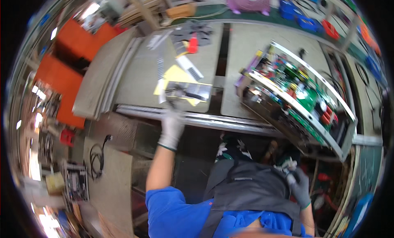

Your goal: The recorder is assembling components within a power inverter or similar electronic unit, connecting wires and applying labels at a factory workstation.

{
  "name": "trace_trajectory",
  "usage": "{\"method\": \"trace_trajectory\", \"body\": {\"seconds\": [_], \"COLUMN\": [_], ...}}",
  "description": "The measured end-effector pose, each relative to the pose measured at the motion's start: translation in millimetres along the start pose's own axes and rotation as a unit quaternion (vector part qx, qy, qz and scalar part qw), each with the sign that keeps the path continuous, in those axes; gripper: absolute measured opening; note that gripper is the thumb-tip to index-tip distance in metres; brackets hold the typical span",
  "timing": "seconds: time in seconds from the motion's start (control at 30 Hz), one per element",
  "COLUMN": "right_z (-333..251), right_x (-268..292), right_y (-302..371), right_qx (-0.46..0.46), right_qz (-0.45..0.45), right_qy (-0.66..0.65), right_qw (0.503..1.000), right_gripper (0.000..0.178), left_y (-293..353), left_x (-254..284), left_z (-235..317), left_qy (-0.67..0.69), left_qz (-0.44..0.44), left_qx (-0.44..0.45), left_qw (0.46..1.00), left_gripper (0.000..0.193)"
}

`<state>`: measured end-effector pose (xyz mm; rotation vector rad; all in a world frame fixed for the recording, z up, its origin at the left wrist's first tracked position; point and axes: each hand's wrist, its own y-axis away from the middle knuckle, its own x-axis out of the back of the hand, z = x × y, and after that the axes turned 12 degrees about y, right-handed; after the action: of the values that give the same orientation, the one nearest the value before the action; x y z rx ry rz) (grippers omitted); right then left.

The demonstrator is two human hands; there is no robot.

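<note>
My left hand [172,125], in a pale work glove, reaches out to the front edge of the bench. Motion smears its fingers, so I cannot see whether they hold anything. Just beyond them lie yellow sheets [174,73], a white label sheet [190,67] and a grey printed sheet [201,90] with a dark, blurred object on it. My right hand [301,186], in a grey glove, is low by my right side, its fingers curled at a small whitish thing [290,165] that I cannot make out.
An open metal chassis [303,88] full of circuit boards and wires sits at an angle on the right, overhanging the bench edge. A red bottle [193,45] stands farther back. Behind are a pink fan [248,0] and blue bins [308,23]. Orange panels [61,88] rise at left.
</note>
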<state>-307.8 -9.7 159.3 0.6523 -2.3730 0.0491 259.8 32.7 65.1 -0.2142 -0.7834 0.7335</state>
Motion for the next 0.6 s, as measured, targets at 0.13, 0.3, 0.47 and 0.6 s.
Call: {"method": "trace_trajectory", "body": {"seconds": [0.13,0.3,0.47,0.6], "right_z": [14,33,-6,-27], "right_x": [40,63,51,-3], "right_y": [-15,-31,-27,-26], "right_qx": [-0.013,-0.053,0.026,0.097], "right_qz": [0.144,0.286,0.221,0.045], "right_qy": [0.103,0.098,0.079,0.066], "right_qw": [0.984,0.952,0.972,0.992], "right_gripper": [0.028,0.035,0.021,0.022], "left_y": [-75,-121,-137,-150], "left_x": [129,163,86,87], "left_z": [-145,-111,-17,-50], "left_qy": [0.062,-0.189,-0.268,-0.24], "left_qz": [-0.048,0.007,0.032,0.086], "left_qx": [0.22,0.335,0.173,0.055], "left_qw": [0.972,0.923,0.947,0.965], "left_gripper": [0.018,0.069,0.068,0.039]}}
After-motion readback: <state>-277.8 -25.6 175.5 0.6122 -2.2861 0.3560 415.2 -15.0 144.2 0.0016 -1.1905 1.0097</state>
